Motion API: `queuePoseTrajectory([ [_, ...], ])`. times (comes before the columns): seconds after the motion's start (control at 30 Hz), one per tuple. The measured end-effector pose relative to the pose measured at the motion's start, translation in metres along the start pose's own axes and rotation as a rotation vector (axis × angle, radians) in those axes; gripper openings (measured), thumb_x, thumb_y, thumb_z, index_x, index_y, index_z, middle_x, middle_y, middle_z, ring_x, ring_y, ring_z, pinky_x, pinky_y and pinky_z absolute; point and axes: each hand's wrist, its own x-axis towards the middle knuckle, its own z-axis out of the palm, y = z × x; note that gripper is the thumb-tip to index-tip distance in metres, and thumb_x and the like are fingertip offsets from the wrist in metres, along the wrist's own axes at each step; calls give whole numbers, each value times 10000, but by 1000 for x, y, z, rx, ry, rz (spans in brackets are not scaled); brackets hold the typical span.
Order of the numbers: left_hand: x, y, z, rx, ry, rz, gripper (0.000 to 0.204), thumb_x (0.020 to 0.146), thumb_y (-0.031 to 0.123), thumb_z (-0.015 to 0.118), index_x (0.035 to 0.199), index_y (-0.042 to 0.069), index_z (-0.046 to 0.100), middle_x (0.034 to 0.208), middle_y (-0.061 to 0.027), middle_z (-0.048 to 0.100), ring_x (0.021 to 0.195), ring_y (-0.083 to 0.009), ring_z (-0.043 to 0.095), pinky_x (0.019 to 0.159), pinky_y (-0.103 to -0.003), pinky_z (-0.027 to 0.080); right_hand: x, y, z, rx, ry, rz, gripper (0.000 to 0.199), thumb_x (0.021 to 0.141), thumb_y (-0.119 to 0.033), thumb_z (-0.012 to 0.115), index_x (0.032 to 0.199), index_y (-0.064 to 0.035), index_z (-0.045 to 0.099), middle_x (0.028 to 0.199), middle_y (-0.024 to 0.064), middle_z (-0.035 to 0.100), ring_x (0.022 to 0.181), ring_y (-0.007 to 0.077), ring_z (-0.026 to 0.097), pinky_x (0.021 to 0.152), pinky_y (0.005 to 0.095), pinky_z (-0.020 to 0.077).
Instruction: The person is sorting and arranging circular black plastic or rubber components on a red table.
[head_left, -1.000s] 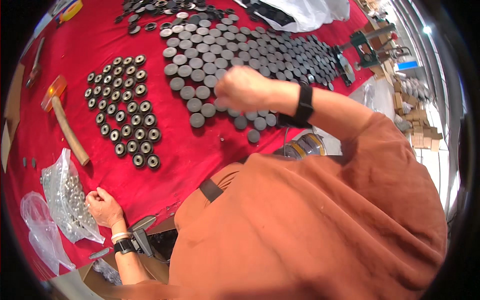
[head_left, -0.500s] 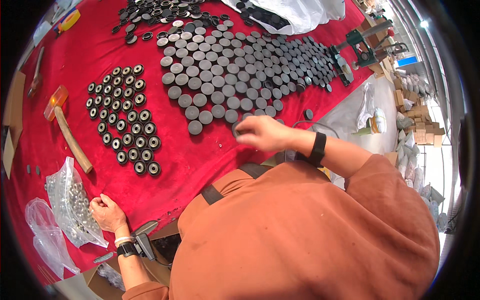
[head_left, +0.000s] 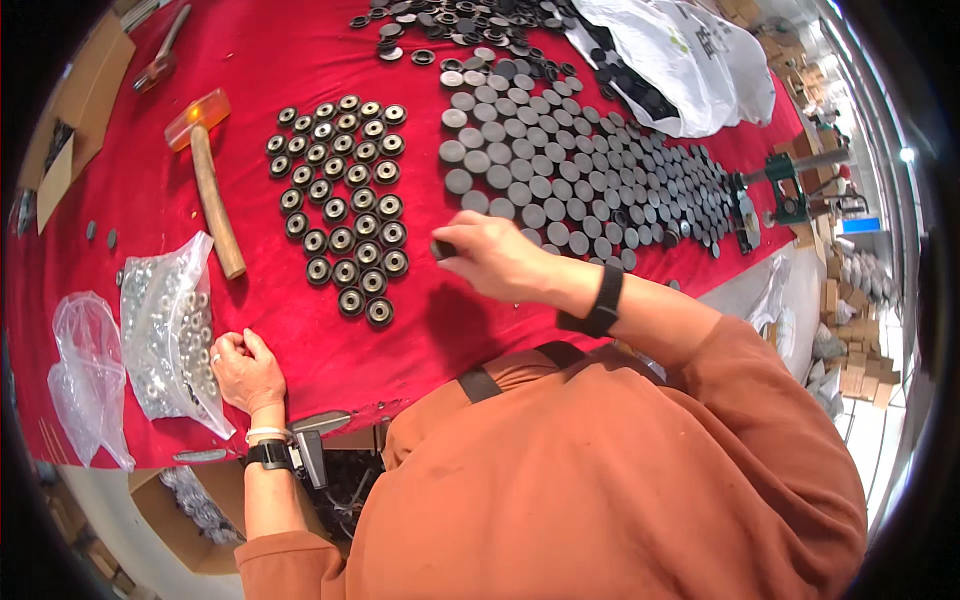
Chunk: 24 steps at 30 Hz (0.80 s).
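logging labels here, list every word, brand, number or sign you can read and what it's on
White plastic bag: printed marks, too skewed and blurred to read reliably.
Clear plastic bag of small silvery metal parts: no readable text.
Flat round grey discs: none readable.
Nothing else reads clearly.

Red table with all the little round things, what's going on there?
A person is at work with bare hands. The right hand pinches a small dark piece over the red cloth, between the flat gray discs and the dark rings with metal centres. The left hand is curled beside a clear bag of small metal parts. A wooden-handled mallet lies farther off.
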Motion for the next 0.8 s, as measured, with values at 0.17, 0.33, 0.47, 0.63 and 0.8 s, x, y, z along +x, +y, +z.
queuePoseTrajectory([
  [0.17, -1, -1, -1, 1, -5, -29, 158, 796, 212, 610, 776, 82, 521, 742, -63, 526, 695, -243, 539, 616, -392, 436, 34, -4, 41, -266, -4, -190, 222, 773, -126, 584, 962, -10, 571, 891, 129, 563, 865, 299, 566, 761, 400, 465],
  [0.33, 1, 0, -3, -1, -14, -37, 156, 796, 212, 611, 771, 91, 516, 733, -51, 515, 687, -237, 525, 615, -384, 427, 38, 1, 50, -576, -94, -336, 186, 771, -159, 521, 855, -20, 612, 878, 88, 562, 816, 230, 541, 696, 346, 422],
  [0.47, 1, 0, -1, 10, -15, -30, 152, 794, 206, 613, 767, 95, 513, 724, -45, 503, 682, -232, 515, 619, -378, 424, 24, 1, 62, -839, -32, -518, 199, 758, -149, 507, 816, 14, 605, 883, 126, 536, 812, 245, 517, 696, 347, 402],
  [0.63, 1, 0, -2, -6, -5, -31, 153, 792, 197, 617, 762, 94, 508, 716, -42, 492, 677, -226, 510, 611, -374, 420, 34, -10, 59, -792, -73, -456, 288, 702, -143, 533, 910, 54, 565, 893, 133, 511, 834, 246, 508, 693, 338, 395],
  [0.8, 0, 3, -1, -13, -20, -48, 154, 789, 189, 621, 756, 93, 506, 714, -40, 489, 669, -220, 507, 601, -369, 418, 23, -3, 63, -606, -49, -388, 339, 728, -95, 537, 1024, 70, 528, 949, 133, 493, 807, 237, 501, 697, 340, 405],
])
